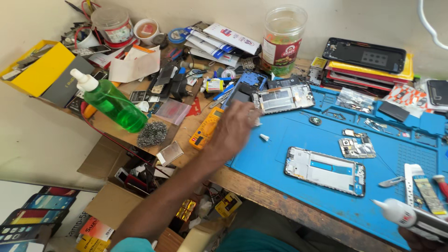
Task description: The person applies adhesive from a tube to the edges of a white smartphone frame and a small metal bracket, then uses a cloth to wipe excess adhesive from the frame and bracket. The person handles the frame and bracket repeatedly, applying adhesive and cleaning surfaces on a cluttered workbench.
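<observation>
Gripping a white glue tube [400,215], right hand [422,237] sits at the blue mat's [280,149] near corner. Left hand [235,123] reaches toward a stripped phone frame [283,98] at the mat's far edge, grip unclear.

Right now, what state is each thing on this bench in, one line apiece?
left hand: stretched out over the blue mat's edge, fingers at a small white scrap.
right hand: mostly out of frame, holding a glue tube.
glue tube: uncapped, nozzle pointing left.
phone frame: lying flat on the blue mat, stripped open.
green spray bottle: tipped on its side.
clear plastic jar: upright, lid on.
</observation>
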